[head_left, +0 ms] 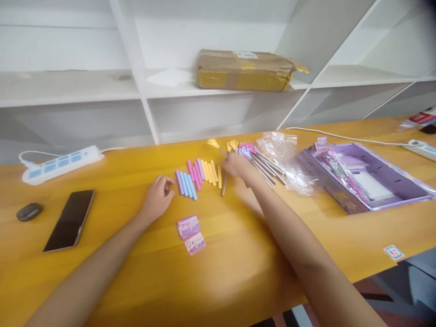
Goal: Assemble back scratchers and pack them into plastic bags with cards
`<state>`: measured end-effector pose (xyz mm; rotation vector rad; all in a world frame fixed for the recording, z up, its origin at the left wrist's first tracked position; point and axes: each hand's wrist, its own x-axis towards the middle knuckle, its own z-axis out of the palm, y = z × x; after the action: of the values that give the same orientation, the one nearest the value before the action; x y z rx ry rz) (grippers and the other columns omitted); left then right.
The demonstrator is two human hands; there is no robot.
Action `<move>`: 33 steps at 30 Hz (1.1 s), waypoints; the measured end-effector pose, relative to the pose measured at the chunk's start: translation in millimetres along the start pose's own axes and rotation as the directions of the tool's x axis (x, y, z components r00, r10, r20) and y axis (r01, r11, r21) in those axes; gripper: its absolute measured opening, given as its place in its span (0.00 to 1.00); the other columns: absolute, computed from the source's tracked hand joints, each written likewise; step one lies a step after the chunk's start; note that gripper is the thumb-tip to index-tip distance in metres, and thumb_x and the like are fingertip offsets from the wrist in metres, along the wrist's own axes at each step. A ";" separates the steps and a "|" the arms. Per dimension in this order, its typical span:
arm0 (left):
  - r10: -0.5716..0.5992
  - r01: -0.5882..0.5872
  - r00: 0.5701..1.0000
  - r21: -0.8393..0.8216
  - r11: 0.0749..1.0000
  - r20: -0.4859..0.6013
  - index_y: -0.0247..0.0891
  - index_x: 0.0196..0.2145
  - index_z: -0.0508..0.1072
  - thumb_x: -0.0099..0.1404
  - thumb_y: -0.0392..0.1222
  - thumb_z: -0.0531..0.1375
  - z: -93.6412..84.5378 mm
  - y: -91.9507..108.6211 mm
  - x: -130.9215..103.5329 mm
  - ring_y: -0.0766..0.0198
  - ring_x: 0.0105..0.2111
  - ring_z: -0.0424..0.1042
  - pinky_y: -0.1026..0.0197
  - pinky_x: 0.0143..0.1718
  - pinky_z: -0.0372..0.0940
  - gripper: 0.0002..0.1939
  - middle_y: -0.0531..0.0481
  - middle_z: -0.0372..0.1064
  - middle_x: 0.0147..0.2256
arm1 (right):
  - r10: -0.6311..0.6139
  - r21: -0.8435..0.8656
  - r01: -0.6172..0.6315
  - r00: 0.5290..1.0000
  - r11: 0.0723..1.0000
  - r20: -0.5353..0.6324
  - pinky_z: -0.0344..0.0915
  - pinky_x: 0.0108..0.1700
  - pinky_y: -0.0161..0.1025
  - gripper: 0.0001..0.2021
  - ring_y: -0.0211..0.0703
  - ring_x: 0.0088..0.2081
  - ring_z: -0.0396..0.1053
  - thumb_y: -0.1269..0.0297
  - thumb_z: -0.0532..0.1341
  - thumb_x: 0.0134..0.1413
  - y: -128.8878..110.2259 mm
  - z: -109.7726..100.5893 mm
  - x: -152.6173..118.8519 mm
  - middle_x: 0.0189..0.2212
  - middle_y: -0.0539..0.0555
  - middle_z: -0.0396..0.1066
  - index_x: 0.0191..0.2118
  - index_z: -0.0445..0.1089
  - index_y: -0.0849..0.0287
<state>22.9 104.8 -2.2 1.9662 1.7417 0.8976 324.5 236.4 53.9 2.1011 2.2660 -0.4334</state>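
My left hand (pixel 157 198) rests on the table with its fingers loosely curled and apart, holding nothing. Just right of it lies a row of coloured handle tubes: purple and blue tubes (pixel 188 185), pink ones (pixel 195 175) and yellow ones (pixel 209 172). My right hand (pixel 235 165) is closed on a yellow back scratcher (pixel 213 143), whose hand-shaped head points up and left; the grip is partly hidden by my fingers. A silver rod (pixel 224 184) shows below this hand. Beside it lie several metal back scratchers (pixel 262 161) with pink, blue and yellow heads.
Clear plastic bags (pixel 289 159) and a purple box (pixel 344 200) with wrapped items are on the right. Small printed cards (pixel 192 234) lie in front. At left are a phone (pixel 70 220), mouse (pixel 29 211) and power strip (pixel 63 164). A taped carton (pixel 245 70) sits on the shelf.
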 end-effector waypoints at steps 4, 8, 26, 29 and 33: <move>-0.004 0.004 1.000 -0.010 1.000 -0.001 0.41 0.44 0.70 0.64 0.31 0.56 -0.1 0.5 -0.1 0.58 0.37 0.72 0.52 0.44 0.68 0.11 0.49 0.69 0.42 | -0.006 -0.002 0.006 0.997 1.000 0.078 0.70 0.49 0.41 0.23 0.58 0.49 0.77 0.51 0.57 0.69 -7.0 4.0 -3.5 0.42 0.72 0.78 0.49 0.76 0.70; -0.002 0.001 1.000 -0.044 0.999 -0.008 0.41 0.43 0.70 0.64 0.31 0.56 -1.0 2.1 -1.1 0.59 0.37 0.71 0.53 0.44 0.67 0.11 0.49 0.69 0.42 | -0.001 -0.019 0.002 0.996 1.000 0.087 0.71 0.51 0.44 0.23 0.61 0.51 0.77 0.51 0.59 0.66 -11.3 7.9 -3.9 0.43 0.72 0.78 0.50 0.77 0.69; 0.196 -0.189 0.980 -0.220 0.957 0.011 0.42 0.42 0.71 0.72 0.39 0.55 -4.1 12.0 -17.3 0.61 0.35 0.71 0.58 0.40 0.66 0.05 0.51 0.72 0.36 | -0.224 0.202 0.222 0.974 0.954 -0.014 0.56 0.33 0.33 0.20 0.39 0.31 0.66 0.52 0.51 0.72 -16.9 -41.0 -37.2 0.31 0.54 0.71 0.38 0.72 0.62; 0.177 -0.171 0.984 -0.203 0.964 0.012 0.42 0.54 0.68 0.71 0.44 0.59 -1.1 12.4 -18.8 0.61 0.36 0.71 0.58 0.41 0.66 0.15 0.51 0.72 0.38 | -0.402 0.384 0.381 0.915 0.841 -0.025 0.56 0.33 0.33 0.21 0.37 0.30 0.64 0.49 0.53 0.72 -32.7 -33.4 -50.8 0.29 0.51 0.70 0.36 0.71 0.61; 0.176 -0.170 0.981 -0.075 0.983 0.082 0.44 0.53 0.71 0.73 0.50 0.60 1.1 18.5 -22.1 0.61 0.31 0.71 0.58 0.37 0.65 0.14 0.53 0.72 0.33 | -0.604 0.532 0.504 0.797 0.680 0.018 0.58 0.38 0.33 0.25 0.36 0.31 0.65 0.49 0.52 0.74 -55.9 -13.6 -64.5 0.28 0.51 0.71 0.31 0.70 0.61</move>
<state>36.5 80.2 4.1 2.1040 1.4900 0.8993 277.9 173.4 90.5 1.3191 2.8613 -1.3225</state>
